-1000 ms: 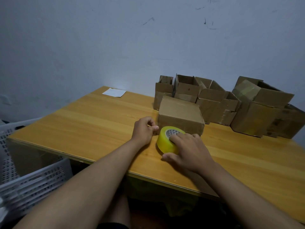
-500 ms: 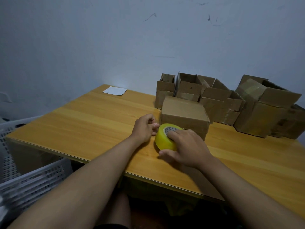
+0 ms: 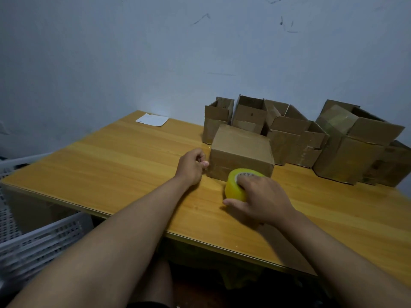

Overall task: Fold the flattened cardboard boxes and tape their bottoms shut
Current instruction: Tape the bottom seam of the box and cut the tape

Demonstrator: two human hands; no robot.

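A pale blue wall (image 3: 111,52) with a few dark scuffs fills the upper half of the frame, and below it a wooden desk (image 3: 111,165) runs from the left edge down toward the lower right. At the lower left, beside the desk, sits a white slatted crate (image 3: 37,243). Along the wall at the right of the frame stands a row of folded boxes (image 3: 347,152) with their flaps up, crowded against one another, the biggest of them at the far right. In front of that row, near the middle of the frame, a closed box (image 3: 241,145) rests flat on the desk with its shut side up. Both bare forearms come in from the bottom edge. The right hand (image 3: 260,201) lies over a yellow tape roll (image 3: 235,185) that stands on edge on the desk, just in front of the box; its fingers (image 3: 246,181) curl into the core and the thumb lies low by the roll's near side. The left hand (image 3: 191,166) rests on the desk just left of the box's near corner, fingers curled tight with thumb and forefinger pinched together; whether they hold the tape's loose end I cannot tell. A white paper (image 3: 152,119) lies flat at the desk's far corner, up toward the centre-left.
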